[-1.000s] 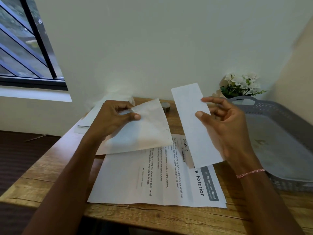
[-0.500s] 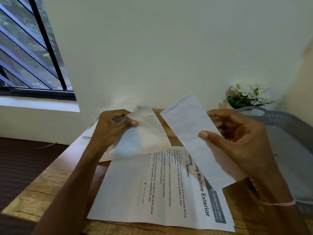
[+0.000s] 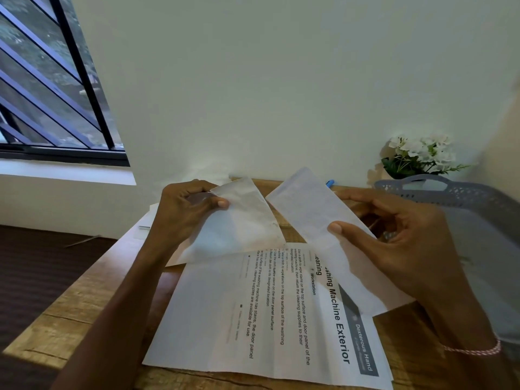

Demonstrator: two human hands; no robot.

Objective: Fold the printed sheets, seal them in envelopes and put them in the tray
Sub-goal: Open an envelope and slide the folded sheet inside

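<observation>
Over the desk [image 3: 70,319], mid-frame, our left hand [image 3: 185,212] pinches the envelope [image 3: 242,232]; our right hand [image 3: 399,249] grips the sheet [image 3: 306,209], now tilted closer: insertion seems next.

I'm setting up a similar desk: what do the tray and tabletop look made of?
Tray: likely grey moulded plastic, matte, judging by its perforated rim and cut-out handle. Tabletop: wood or wood-look laminate, showing grain and cracks; cannot tell which.
</observation>
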